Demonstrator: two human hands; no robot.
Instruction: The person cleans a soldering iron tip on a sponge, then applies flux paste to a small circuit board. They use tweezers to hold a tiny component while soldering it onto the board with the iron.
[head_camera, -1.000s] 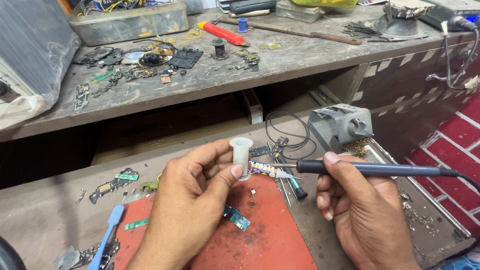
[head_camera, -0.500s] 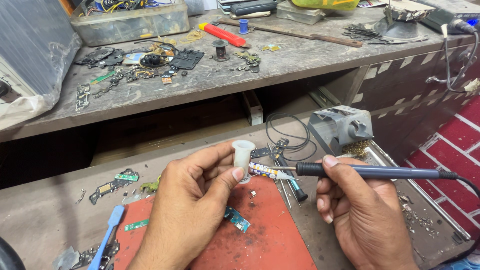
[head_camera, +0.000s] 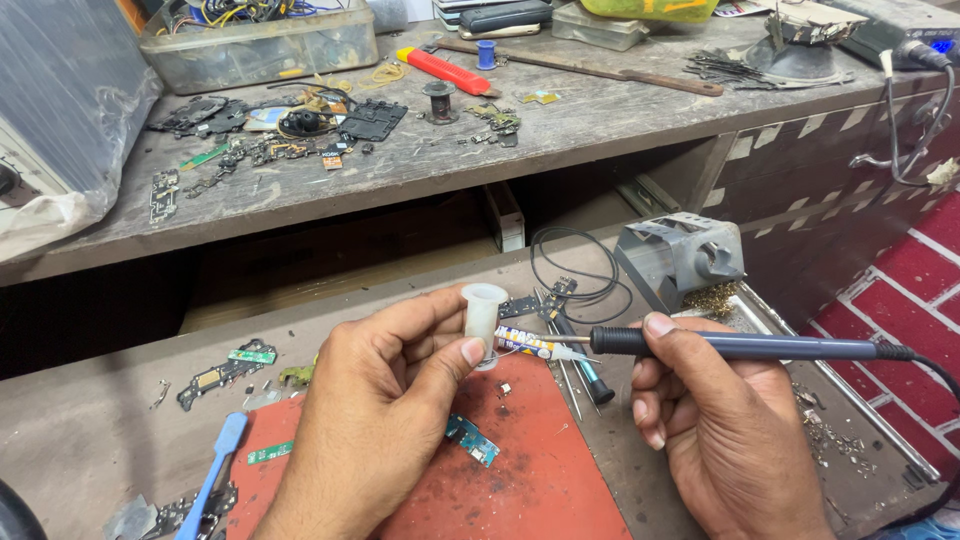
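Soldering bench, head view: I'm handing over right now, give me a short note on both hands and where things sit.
Left hand: pinches a small white spool upright over the red mat.
Right hand: grips the soldering iron, tip pointing at the spool's base.
Small green circuit board lies on the mat under the hands; the grey iron stand is behind.
Whether any joint is done cannot be told.

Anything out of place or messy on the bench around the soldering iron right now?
Yes. Broken circuit-board pieces lie scattered loose on the upper shelf, and metal crumbs are strewn right of the red mat. The soldering iron and white spool look normally held.
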